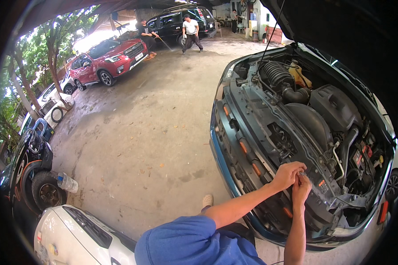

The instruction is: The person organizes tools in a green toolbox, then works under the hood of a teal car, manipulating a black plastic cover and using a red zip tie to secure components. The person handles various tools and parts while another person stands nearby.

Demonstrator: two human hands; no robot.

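Note:
My left hand (288, 176) and my right hand (301, 189) meet over the front of a blue car's engine bay, fingertips pinched together. Between them is something tiny, too small to make out. Beneath both hands lies the dark radiator cover panel (313, 170), near the front grille (250, 152). A ribbed black air intake hose (276, 74) is on the engine's far side, beside a yellowish fluid tank (300, 76). The black engine cover (336, 104) sits farther in, and the battery (360, 157) stands to the right of my hands.
The raised hood (336, 26) hangs overhead, held by a thin prop rod (272, 33). A white car (70, 234) stands close behind on the left. Farther off are a red car (108, 62), a person with a spray wand (147, 35) and another person walking (191, 33).

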